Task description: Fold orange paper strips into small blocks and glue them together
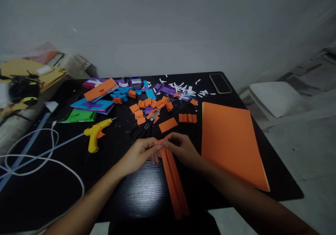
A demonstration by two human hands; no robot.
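A long orange paper strip [172,179], creased lengthwise, runs from my fingers down toward the near table edge. My left hand [140,154] pinches its far end from the left. On the same end, my right hand [183,149] is closed from the right, thumb on top. Just beyond my hands lie a flat orange paper piece [168,125] and a folded orange piece [187,118]. Black-handled scissors [147,125] rest to the left of these, their blades among small orange folded pieces [139,114].
A yellow glue gun [97,133] lies at left, near a looping white cable [73,170]. Orange sheets [231,140] are stacked at right, with a phone [219,83] behind. Paper scraps [181,88] and coloured folded papers [101,90] cover the back. A white stool [275,96] stands beyond the table.
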